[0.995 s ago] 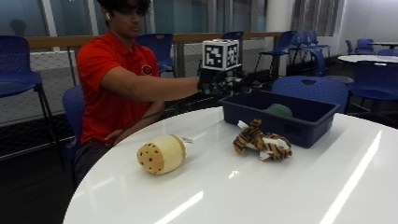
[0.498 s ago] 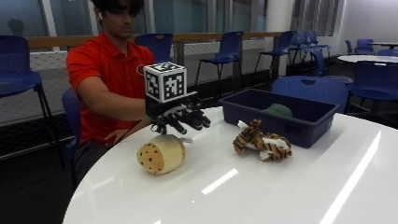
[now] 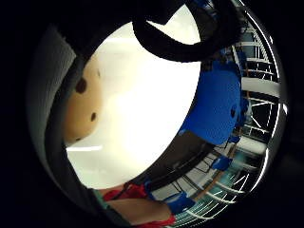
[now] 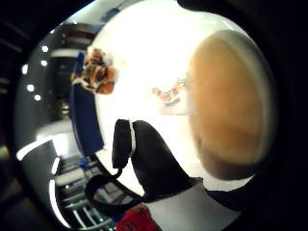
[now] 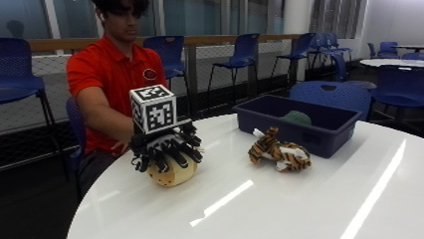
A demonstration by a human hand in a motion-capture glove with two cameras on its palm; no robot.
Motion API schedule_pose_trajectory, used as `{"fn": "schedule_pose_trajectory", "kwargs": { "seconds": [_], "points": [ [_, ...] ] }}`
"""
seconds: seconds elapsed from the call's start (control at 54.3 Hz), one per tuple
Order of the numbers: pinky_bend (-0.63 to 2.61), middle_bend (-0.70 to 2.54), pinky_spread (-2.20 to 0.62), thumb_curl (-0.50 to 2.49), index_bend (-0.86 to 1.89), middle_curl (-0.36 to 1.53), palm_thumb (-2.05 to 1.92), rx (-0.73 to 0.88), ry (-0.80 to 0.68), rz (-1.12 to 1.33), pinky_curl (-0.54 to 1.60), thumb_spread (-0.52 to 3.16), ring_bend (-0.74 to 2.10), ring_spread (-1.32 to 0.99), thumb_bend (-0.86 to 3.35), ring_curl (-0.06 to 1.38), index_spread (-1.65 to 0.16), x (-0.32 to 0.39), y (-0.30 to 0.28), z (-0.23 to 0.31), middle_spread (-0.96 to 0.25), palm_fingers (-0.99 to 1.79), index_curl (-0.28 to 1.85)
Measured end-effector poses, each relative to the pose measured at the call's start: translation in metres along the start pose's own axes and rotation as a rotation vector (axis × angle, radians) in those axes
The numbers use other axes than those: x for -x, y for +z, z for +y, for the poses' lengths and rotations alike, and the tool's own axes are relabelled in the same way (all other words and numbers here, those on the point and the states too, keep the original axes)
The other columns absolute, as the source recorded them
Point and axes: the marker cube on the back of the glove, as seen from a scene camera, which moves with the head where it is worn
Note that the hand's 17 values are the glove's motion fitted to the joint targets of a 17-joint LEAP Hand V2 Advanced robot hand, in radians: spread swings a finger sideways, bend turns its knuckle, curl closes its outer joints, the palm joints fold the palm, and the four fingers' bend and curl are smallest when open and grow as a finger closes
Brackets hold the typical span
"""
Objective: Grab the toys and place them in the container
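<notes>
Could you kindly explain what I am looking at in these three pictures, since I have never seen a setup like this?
There is no machine here: a person sits at a round white table and works with a black-gloved right hand. One picture comes from a camera beside the table. The two round ones come from small cameras on that hand's palm, one at the thumb side, one at the little finger side, looking out at whatever is under it.

On the table lie a tan round toy with dark spots, a striped tiger toy and a dark blue container, which already holds something green.

The hand rests on top of the tan toy, fingers curled over it, so the toy fills much of both palm views. Its grip looks just begun; the toy sits on the table.
</notes>
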Motion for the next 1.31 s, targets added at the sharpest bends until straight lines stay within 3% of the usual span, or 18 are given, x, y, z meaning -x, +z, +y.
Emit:
{"fn": "schedule_pose_trajectory", "kwargs": {
  "seconds": [0.276, 0.369, 0.479, 0.737, 0.866, 0.885, 0.922, 1.309],
  "points": [
    [0.99, 0.09, 0.10, 0.17, 0.16, 0.19, -0.07, 0.051, 0.009, -0.010, 0.39, 1.11, 0.15, 0.02, -0.06, 0.15, -0.36, 0.001, 0.019, -0.011, -0.05, -0.12, 0.33],
    [1.16, 0.08, 0.06, 0.20, 0.13, 0.16, 0.00, 0.069, 0.022, 0.006, 0.43, 1.14, 0.28, 0.01, -0.01, 0.19, -0.37, 0.002, 0.025, -0.011, -0.05, -0.01, 0.31],
    [1.13, 0.16, -0.03, 0.23, 0.17, 0.17, 0.10, 0.053, 0.030, 0.022, 0.42, 1.20, 0.50, -0.03, 0.03, 0.23, -0.39, 0.002, 0.028, -0.008, -0.06, 0.16, 0.30],
    [1.06, 0.38, -0.34, 0.35, 0.11, 0.28, 0.35, 0.010, 0.024, -0.002, 0.38, 1.34, 0.84, -0.32, 0.14, 0.35, -0.38, 0.005, 0.028, -0.013, -0.21, 0.67, 0.29],
    [1.10, 0.53, -0.39, 0.49, 0.17, 0.35, 0.61, -0.056, 0.005, 0.035, 0.41, 1.13, 1.01, -0.44, 0.22, 0.42, -0.38, 0.017, 0.027, -0.012, -0.32, 0.95, 0.29],
    [1.10, 0.48, -0.40, 0.48, 0.13, 0.34, 0.57, -0.060, 0.003, 0.041, 0.41, 1.13, 0.96, -0.44, 0.20, 0.41, -0.37, 0.018, 0.027, -0.013, -0.32, 0.79, 0.28],
    [1.11, 0.59, -0.39, 0.53, 0.22, 0.39, 0.65, -0.067, 0.000, 0.059, 0.43, 1.06, 1.05, -0.46, 0.23, 0.46, -0.38, 0.020, 0.026, -0.013, -0.35, 1.01, 0.32],
    [1.12, 0.86, -0.41, 0.75, 0.38, 0.65, 0.71, -0.011, -0.017, -0.028, 0.49, 0.69, 1.19, -0.52, 0.21, 0.60, -0.44, 0.030, 0.002, -0.009, -0.51, 0.95, 0.52]
  ]
}}
